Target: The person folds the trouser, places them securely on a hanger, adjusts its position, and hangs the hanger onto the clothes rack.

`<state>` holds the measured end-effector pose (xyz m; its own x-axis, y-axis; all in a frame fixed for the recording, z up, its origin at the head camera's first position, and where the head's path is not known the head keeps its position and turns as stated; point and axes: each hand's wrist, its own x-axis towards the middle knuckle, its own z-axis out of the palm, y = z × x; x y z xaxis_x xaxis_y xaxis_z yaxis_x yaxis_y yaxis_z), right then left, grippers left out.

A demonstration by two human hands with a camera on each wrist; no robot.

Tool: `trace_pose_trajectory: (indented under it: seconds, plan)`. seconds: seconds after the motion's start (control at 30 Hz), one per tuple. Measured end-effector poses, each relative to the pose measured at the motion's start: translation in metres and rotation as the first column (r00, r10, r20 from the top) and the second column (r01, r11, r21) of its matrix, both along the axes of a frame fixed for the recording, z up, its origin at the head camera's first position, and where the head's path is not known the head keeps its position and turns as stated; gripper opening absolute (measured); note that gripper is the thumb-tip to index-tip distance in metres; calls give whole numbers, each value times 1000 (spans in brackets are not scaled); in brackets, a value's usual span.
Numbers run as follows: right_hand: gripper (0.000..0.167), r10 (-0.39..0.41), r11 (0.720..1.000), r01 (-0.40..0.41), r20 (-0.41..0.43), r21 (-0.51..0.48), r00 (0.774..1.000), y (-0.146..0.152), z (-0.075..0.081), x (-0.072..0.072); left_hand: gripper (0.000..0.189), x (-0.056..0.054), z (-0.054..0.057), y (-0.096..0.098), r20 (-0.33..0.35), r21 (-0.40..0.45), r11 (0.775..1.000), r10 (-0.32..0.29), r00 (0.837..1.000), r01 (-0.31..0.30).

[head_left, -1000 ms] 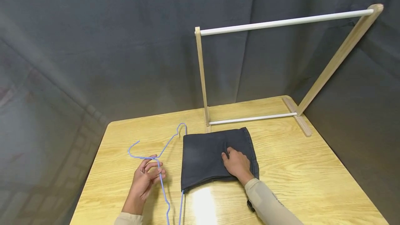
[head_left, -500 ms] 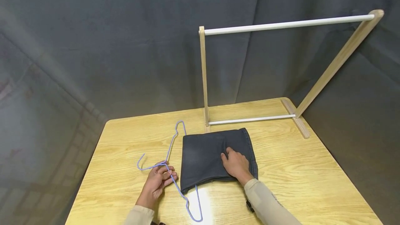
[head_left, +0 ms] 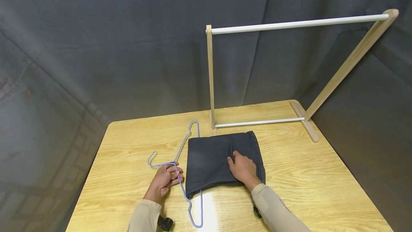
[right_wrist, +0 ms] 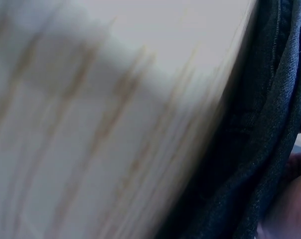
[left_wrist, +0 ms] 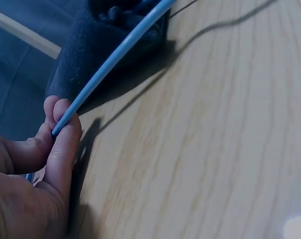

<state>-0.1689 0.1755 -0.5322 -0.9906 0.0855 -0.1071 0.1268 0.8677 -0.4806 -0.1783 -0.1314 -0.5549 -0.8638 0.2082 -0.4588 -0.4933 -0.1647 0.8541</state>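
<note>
A folded dark denim garment (head_left: 209, 162) lies on the table, with stitching along its right edge. My left hand (head_left: 165, 180) pinches a blue wire hanger (head_left: 181, 149) just below its hook, thumb and fingers around the wire. The hook points left. The hanger's long bar passes out of sight at the garment and shows again past its far and near edges. In the left wrist view the hanger wire (left_wrist: 115, 57) slants up from the fingertips, close to the cloth. My right hand (head_left: 243, 167) grips the garment's right part, where a crease runs from the fingertips; some fingertips are hidden.
Behind the garment stands a rack with wooden side posts (head_left: 211, 78) and a white top rod (head_left: 299, 24). A lower white rod (head_left: 257, 122) joins its feet close over the table (head_left: 289, 189). Dark grey cloth walls (head_left: 128, 46) enclose the table.
My left hand has moved right with the hanger, bringing its bar further over the garment and its hook closer. The right hand has stayed on the cloth.
</note>
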Motion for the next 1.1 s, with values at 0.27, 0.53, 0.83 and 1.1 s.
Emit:
trace_pose_trajectory:
  seconds: [0.27,0.53,0.83,1.1]
  plan:
    - [27,0,1000,0,-3,-22,1000,0,2,-2,39,-2,-2,7,-13,-12,1000,-3,1000,3]
    - [40,13,967,-39,-106,-251,994,-4,30,-4,32,-1,-5,9,-11,-23,1000,15,1000,-16]
    - [41,210,849,-286,-213,-444,954,-41,101,-6,32,0,-2,11,-11,-64,995,78,997,-78]
    - [41,174,816,-287,-260,-501,950,-32,141,-4,35,2,-2,22,-10,-62,986,158,987,-158]
